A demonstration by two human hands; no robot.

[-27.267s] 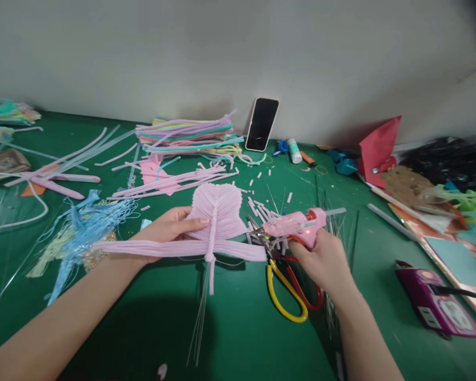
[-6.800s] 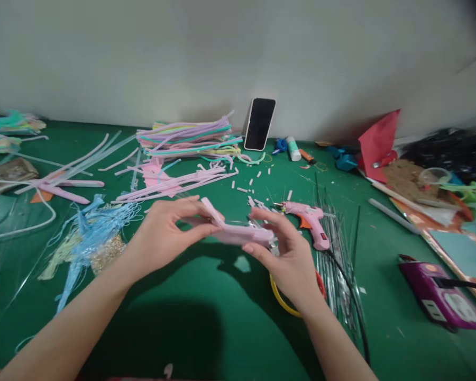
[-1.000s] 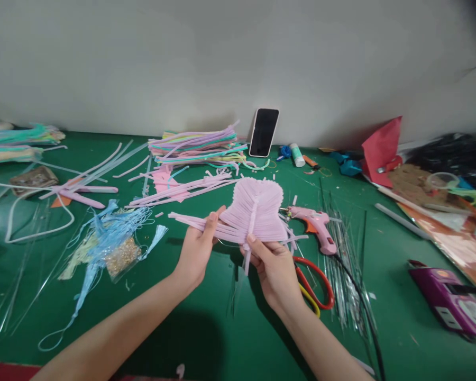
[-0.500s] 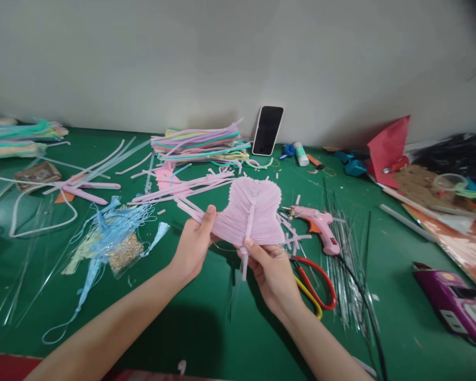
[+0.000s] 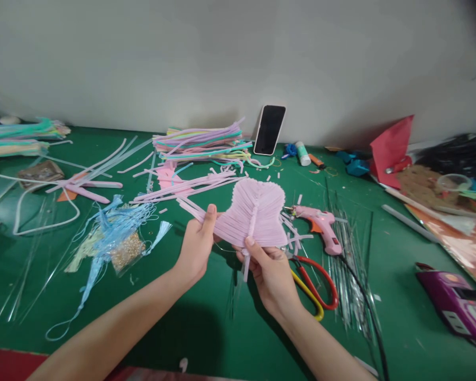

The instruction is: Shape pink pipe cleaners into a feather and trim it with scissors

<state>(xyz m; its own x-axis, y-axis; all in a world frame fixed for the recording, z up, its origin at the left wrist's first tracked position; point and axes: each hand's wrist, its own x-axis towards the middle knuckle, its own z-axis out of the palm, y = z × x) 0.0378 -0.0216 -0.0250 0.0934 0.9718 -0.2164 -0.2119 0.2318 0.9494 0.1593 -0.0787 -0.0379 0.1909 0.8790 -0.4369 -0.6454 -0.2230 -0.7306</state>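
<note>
I hold a pink fan-shaped piece made of pipe cleaners [image 5: 257,211] up above the green table [image 5: 206,317]. My left hand [image 5: 196,248] is closed on its left side, thumb on top of the loose pink ends that stick out to the left. My right hand [image 5: 272,272] pinches the lower middle, thumb pressed on the central stem, whose short tail hangs down below my fingers. The piece tilts with its wide end away from me.
A pink glue gun [image 5: 319,225] with a black cord lies right of the piece, red and yellow scissors [image 5: 315,288] under my right hand. Thin wires [image 5: 349,264], a pipe-cleaner stack [image 5: 200,145], a phone [image 5: 270,129], blue tassels [image 5: 111,227] and a purple power strip [image 5: 456,307] lie around.
Over the last second the pink piece and both hands shifted slightly right and up in view; my grip is the same. Earlier I held the glue gun, which now lies on the table.
</note>
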